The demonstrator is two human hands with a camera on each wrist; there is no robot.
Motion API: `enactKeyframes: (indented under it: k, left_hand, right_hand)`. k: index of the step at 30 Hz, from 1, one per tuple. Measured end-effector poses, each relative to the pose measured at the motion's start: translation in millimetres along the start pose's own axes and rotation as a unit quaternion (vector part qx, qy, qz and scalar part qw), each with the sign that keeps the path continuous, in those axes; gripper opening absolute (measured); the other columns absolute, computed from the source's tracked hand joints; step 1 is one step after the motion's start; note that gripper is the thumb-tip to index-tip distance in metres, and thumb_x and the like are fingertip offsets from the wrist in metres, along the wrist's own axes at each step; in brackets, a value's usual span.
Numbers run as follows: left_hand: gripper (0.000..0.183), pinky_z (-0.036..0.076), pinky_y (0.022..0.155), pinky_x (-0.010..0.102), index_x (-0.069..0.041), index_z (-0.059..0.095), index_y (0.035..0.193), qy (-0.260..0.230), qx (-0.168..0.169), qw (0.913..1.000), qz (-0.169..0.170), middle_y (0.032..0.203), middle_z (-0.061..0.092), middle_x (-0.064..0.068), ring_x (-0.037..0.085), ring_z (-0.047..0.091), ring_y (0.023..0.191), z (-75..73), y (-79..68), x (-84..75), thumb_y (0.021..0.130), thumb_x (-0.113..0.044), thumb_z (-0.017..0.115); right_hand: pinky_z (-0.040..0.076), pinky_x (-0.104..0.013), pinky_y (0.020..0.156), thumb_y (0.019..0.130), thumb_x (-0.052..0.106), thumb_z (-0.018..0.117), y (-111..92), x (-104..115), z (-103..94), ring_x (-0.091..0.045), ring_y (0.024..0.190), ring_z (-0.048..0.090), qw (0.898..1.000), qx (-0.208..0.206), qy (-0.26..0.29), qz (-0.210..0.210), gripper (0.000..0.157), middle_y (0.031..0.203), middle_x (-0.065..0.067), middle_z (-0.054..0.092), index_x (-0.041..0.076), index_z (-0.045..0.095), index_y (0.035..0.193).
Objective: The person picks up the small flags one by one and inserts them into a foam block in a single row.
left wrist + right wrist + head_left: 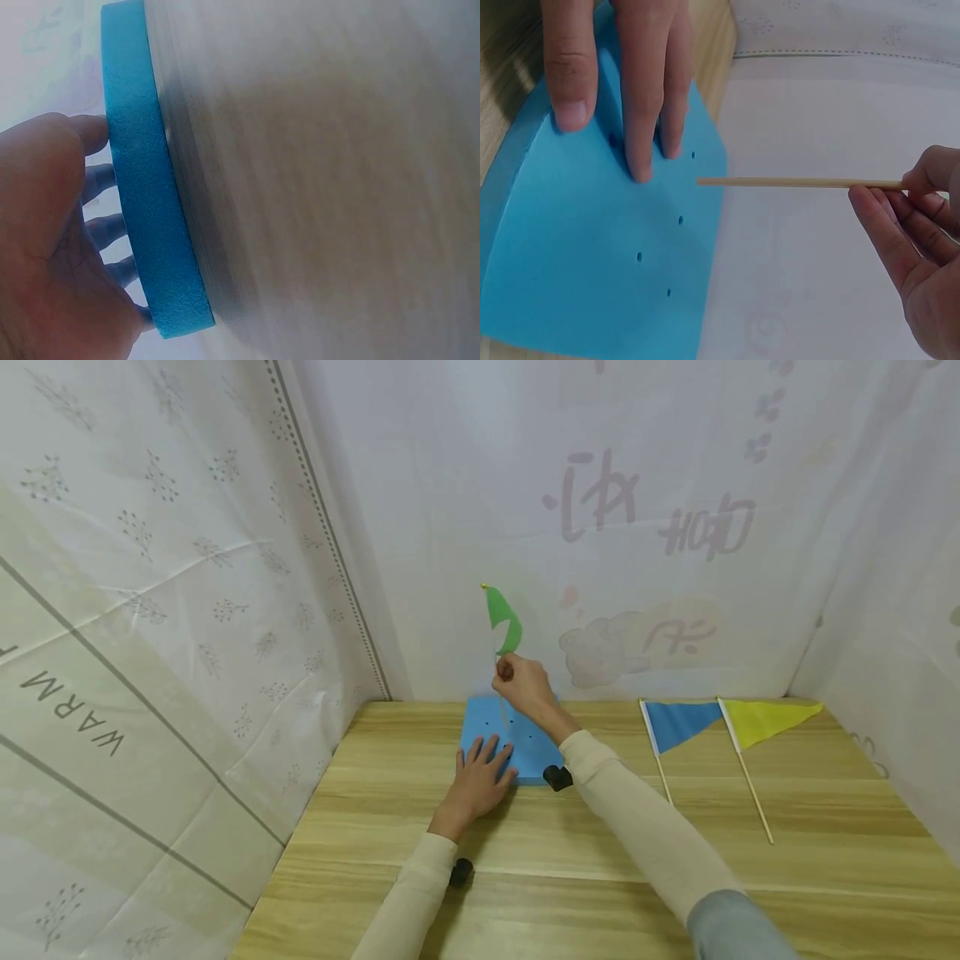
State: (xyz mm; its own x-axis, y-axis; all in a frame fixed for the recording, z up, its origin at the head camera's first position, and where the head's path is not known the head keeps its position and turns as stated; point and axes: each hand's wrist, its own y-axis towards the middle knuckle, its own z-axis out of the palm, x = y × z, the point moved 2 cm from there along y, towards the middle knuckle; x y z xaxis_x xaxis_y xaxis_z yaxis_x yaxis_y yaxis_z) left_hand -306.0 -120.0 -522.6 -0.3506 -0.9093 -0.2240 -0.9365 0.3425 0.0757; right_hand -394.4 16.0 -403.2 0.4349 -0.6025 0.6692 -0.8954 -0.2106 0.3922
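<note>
A blue foam block (540,762) with several small holes lies flat on the wooden table. My left hand (477,781) rests on its near left part, fingers spread and straight on the top; the left wrist view shows the fingertips at the edge of the foam block (150,187). My right hand (528,685) pinches the stick of a small green flag (512,633) above the block, the flag upright with a gold tip. In the right wrist view the lower end of the wooden stick (780,182) points toward the block's holes, overlapping its surface there.
A blue pennant flag (678,727) and a yellow pennant flag (768,722), each on a wooden stick, lie on the table (585,877) to the right. Printed cloth (465,485) hangs behind and along both sides.
</note>
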Motion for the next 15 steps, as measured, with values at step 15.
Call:
enactKeyframes:
  k: [15]
  left_hand:
    - [0.054,0.014,0.115,0.070,-0.023,0.038,0.153,-0.028,-0.001,0.9996,0.011,0.163,0.024,0.010,0.042,0.017,0.150,-5.5,-4.2,-2.3,0.104,-0.046,0.041]
  right_hand:
    - [0.055,-0.033,0.074,0.096,0.017,0.061,9.3,3.8,26.4,-0.017,0.086,0.067,0.999,0.014,0.025,-0.025,0.014,0.095,-0.002,0.070,0.007,0.067,0.104]
